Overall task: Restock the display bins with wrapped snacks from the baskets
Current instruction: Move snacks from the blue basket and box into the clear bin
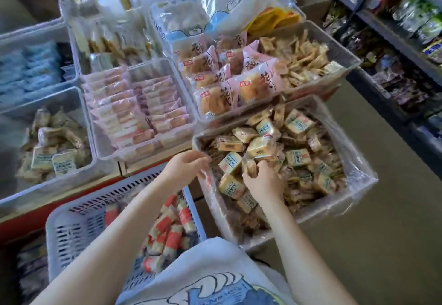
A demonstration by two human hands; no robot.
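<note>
Clear plastic lines the box (pixel 354 199) of yellow-wrapped snacks (pixel 296 125), taken as the landmark. Inside it, a few small wrapped pieces (pixel 251 169) are gripped by the right hand (pixel 262 180). At its near left rim, the film edge is pinched by the left hand (pixel 184 168). Left of the box, red-and-white packets (pixel 172 230) are held in a white slatted basket (pixel 71 228); behind it, display bins (pixel 143 104) are stocked.

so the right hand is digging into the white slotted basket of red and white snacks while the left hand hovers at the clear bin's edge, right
Not quite. The head view shows the right hand gripping wrapped snacks in the clear bin of yellow-labelled squares, not in the white slotted basket. The left hand is at that bin's edge, as you said.
</note>
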